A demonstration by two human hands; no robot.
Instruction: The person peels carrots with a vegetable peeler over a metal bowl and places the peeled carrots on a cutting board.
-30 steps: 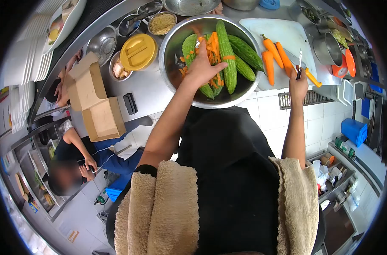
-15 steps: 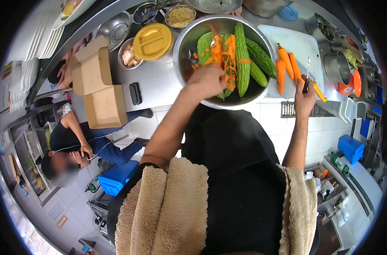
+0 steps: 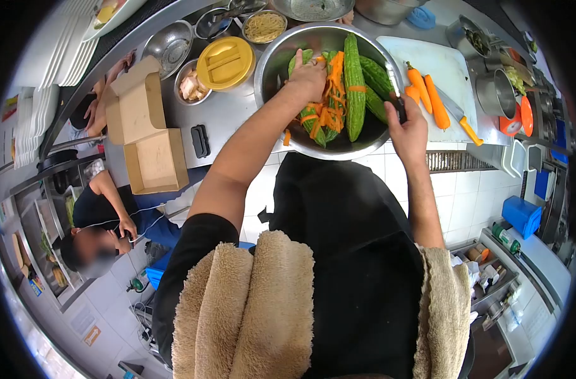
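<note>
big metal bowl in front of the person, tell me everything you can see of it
The big metal bowl is round, wide and shiny, probably stainless steel, with a smooth rim. It sits on the counter beside the white cutting board, its near edge seeming to jut past the counter's. Inside lie green ridged vegetables and orange peelings. The left hand reaches in; the right hand is by its rim, contact unclear.

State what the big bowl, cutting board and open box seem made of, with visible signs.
Big bowl: metal, probably stainless steel; shiny silver rim with highlights.
Cutting board: probably plastic; pale, fairly smooth, no wood grain showing.
Open box: seemingly cardboard; matte brown, with a folded, hinged lid.
</note>
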